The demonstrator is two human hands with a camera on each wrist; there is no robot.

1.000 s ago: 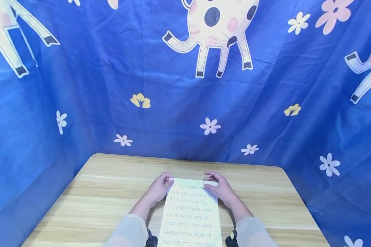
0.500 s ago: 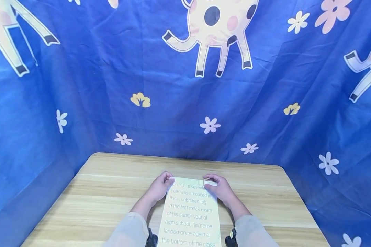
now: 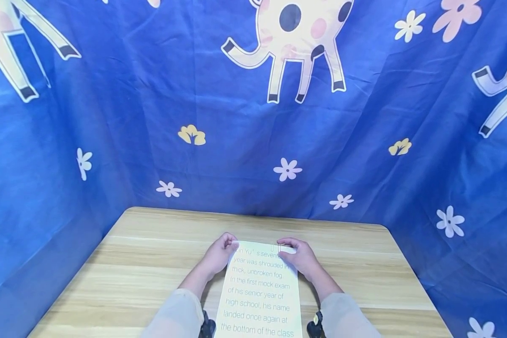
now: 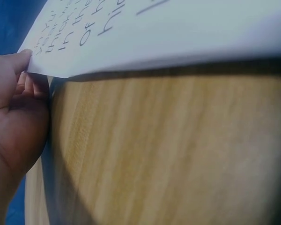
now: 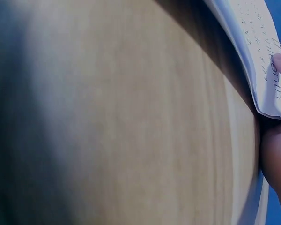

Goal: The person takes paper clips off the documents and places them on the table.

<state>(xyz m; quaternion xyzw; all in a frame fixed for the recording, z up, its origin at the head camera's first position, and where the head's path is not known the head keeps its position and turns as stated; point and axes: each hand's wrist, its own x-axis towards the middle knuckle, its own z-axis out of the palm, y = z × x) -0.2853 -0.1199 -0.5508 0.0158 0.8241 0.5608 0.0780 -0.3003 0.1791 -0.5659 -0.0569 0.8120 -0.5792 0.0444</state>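
Note:
A pale sheet of paper [image 3: 259, 293] printed with large text lies lengthwise on the wooden table [image 3: 143, 263], its near end running out of the head view. My left hand [image 3: 219, 256] pinches the sheet's far left corner; the left wrist view shows the thumb on top of the paper [image 4: 145, 33] and fingers [image 4: 30, 86] curled beneath it. My right hand [image 3: 300, 256] pinches the far right corner, thumb on top. In the right wrist view the paper [image 5: 267, 70] is lifted off the table, with a thumb tip on it.
Blue cloth [image 3: 152, 117] printed with flowers and spotted animals hangs close behind and on both sides of the table. The table's far edge [image 3: 253, 216] meets the cloth. Bare wood shows left and right of the sheet.
Both hands and the paper's far edge have crept slightly away from me; the grips are unchanged.

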